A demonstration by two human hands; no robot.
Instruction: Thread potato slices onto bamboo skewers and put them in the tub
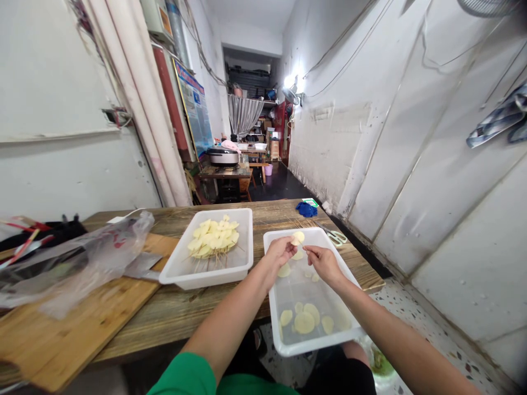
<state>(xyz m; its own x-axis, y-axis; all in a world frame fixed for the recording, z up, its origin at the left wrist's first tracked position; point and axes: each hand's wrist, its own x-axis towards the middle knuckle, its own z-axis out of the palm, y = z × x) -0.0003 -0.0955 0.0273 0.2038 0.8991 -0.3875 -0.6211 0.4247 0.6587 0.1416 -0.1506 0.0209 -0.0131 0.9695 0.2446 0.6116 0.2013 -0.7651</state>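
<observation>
My left hand (280, 251) pinches a thin, pale yellow slice (298, 237), which looks like potato, above a white plastic tub (317, 345). My right hand (323, 262) is closed on a thin wooden skewer (303, 248) whose tip meets the slice; whether it goes through cannot be made out. Several loose slices (304, 322) lie in the tub in what looks like shallow water. Left of it, a second white tub (206, 282) holds a pile of skewered slices (214, 237) with their sticks pointing toward me.
Loose skewers (302, 222), green-handled scissors (337, 237) and a blue cloth-like bundle (307, 209) lie beyond the right tub on the wooden table (185, 307). At left are a cutting board (102, 323), a cleaver-like blade (142, 266) and a clear plastic bag (94, 247). A wall stands to the right.
</observation>
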